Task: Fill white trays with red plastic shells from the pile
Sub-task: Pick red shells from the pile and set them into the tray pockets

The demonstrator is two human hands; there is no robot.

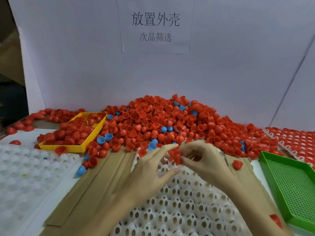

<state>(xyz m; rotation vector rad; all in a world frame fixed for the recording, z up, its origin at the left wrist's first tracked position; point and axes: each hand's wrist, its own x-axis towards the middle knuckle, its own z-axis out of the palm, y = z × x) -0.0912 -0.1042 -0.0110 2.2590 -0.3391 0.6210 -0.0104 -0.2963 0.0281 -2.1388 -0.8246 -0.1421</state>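
Two bare hands meet over the far edge of the white perforated plastic tray [179, 206] lying on the worktop. The right hand [202, 160] has its grip pinched on a red plastic half-sphere shell [176, 157], thumb and fingers curled round it. The left hand [153, 166] has its fingers extended toward the same shell, fingertips touching or just beside it; I cannot tell whether it pinches anything.

Just beyond the grip rises the large pile of red plastic shells [162, 120], with a few blue plastic shells [102, 139] mixed in; its near edge all but touches the fingertips. Under and near side of the grip, the tray's round sockets show bare, giving open room toward the person. One loose red shell [237, 164] lies to the right of the grip on strips of brown cardboard [95, 184], which also stretch to the left of the tray.

Left and beyond the grip, a yellow plastic mesh basket [75, 147] holds red shells. Further left lies another white tray [25, 176]. To the right sits a green plastic mesh basket [293, 184], and beyond it a white tray already filled with red shells [296, 138]. A white backboard [85, 65] with a printed paper sign [156, 26] closes the far side.
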